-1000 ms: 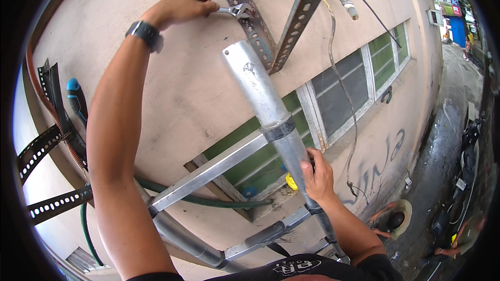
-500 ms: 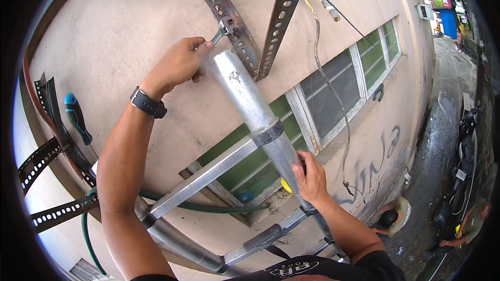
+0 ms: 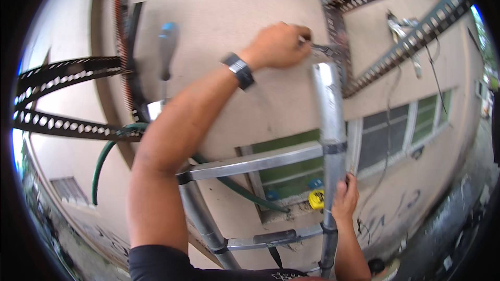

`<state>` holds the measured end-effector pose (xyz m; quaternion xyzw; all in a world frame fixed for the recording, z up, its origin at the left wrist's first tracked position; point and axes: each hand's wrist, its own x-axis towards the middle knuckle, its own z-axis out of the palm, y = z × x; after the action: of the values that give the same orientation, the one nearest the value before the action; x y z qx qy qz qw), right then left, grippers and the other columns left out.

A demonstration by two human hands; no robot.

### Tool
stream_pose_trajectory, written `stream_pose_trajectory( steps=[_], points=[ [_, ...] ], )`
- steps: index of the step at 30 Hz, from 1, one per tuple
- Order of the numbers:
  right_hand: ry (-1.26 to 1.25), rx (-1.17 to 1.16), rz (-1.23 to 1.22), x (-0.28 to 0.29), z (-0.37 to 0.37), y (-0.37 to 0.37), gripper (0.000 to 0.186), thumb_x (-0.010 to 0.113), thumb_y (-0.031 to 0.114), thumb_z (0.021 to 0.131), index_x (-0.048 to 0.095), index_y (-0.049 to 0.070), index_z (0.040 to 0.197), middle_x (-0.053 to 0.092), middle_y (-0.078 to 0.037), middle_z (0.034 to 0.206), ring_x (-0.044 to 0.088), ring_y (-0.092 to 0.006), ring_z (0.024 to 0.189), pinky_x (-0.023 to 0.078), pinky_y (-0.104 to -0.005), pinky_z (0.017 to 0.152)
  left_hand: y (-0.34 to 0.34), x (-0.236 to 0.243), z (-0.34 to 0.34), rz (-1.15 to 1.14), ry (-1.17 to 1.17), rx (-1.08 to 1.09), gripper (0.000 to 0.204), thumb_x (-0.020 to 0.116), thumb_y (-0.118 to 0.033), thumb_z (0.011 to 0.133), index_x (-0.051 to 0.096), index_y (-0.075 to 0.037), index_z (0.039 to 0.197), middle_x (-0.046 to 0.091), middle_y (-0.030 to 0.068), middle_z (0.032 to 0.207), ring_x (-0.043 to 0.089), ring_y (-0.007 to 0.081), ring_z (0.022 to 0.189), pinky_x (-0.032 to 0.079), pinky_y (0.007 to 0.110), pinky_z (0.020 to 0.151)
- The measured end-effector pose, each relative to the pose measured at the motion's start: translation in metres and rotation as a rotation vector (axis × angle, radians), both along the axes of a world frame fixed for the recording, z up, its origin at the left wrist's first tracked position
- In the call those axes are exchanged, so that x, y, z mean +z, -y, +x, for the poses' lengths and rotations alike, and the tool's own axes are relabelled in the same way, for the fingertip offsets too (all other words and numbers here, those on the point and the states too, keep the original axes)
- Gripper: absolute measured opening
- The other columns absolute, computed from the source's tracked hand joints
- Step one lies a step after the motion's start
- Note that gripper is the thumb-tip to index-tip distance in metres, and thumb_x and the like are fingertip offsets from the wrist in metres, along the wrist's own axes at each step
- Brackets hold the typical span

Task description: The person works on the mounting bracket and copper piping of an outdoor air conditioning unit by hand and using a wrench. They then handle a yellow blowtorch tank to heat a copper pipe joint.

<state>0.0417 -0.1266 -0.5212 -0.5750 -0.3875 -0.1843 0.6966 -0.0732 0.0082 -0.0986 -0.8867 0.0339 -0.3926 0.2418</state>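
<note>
My left hand, with a dark watch on the wrist, is closed around the handle of an adjustable wrench. The wrench's head rests against the perforated steel upright on the wall, where motion blur hides the bolt. Lower down, my right hand is wrapped round the right rail of an aluminium ladder. That rail's open top end stands just below the wrench. A rung joins it to the left rail.
A blue-handled screwdriver stands upright at the left, near perforated angle brackets and a green hose. A yellow tape measure sits by the louvred window. Another bracket arm slants out at upper right, with loose cables behind.
The view has swung, so the ladder and bracket now sit further right and more upright. My left hand stays on the wrench at the upright; my right hand still grips the rail.
</note>
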Motion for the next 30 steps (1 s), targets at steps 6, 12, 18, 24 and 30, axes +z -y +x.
stream_pose_trajectory(
  steps=[6,12,18,24,30],
  points=[
    [-0.009,0.015,-0.017,0.009,-0.013,0.003,0.056,0.047,0.050,0.107,0.059,-0.002,0.125,0.069,-0.026,0.108,0.069,-0.0441,0.100,0.053,-0.0472,0.086,-0.001,0.040,0.009,-0.008,-0.043,0.173,0.036,0.069,-0.041,0.097,0.081,-0.007,0.103,0.076,0.0147,0.083,0.072,0.0225,0.074,0.053,0.033,0.071],
    [0.013,-0.002,-0.003,0.012,-0.012,0.007,0.055,0.048,0.050,0.107,0.059,-0.001,0.124,0.069,-0.025,0.110,0.069,-0.0434,0.101,0.054,-0.0465,0.086,-0.006,0.059,0.031,0.011,-0.057,0.167,0.042,0.069,-0.047,0.098,0.082,-0.006,0.100,0.077,0.0139,0.085,0.072,0.0231,0.076,0.054,0.035,0.075],
    [0.041,-0.009,0.013,0.013,-0.008,0.006,0.056,0.046,0.050,0.108,0.058,-0.002,0.125,0.069,-0.025,0.104,0.069,-0.0400,0.094,0.053,-0.0438,0.084,0.000,0.075,0.046,0.023,-0.118,0.202,0.046,0.072,-0.048,0.095,0.081,-0.004,0.105,0.078,0.0156,0.092,0.073,0.0250,0.084,0.056,0.036,0.080],
    [0.040,-0.006,0.025,0.009,-0.005,0.004,0.057,0.047,0.051,0.108,0.058,-0.002,0.125,0.069,-0.025,0.104,0.069,-0.0390,0.093,0.053,-0.0433,0.084,0.011,0.083,0.054,-0.087,-0.220,0.277,0.053,0.074,-0.049,0.091,0.078,0.000,0.110,0.077,0.0173,0.100,0.073,0.0271,0.089,0.056,0.037,0.085],
    [0.028,-0.004,0.014,0.009,-0.009,0.007,0.050,0.054,0.045,0.106,0.059,0.000,0.125,0.069,-0.024,0.109,0.069,-0.0431,0.099,0.054,-0.0461,0.084,0.009,0.085,0.045,-0.103,-0.224,0.206,0.047,0.067,-0.048,0.098,0.078,-0.002,0.103,0.072,0.0083,0.086,0.062,0.0171,0.077,0.049,0.033,0.072]
  ],
)
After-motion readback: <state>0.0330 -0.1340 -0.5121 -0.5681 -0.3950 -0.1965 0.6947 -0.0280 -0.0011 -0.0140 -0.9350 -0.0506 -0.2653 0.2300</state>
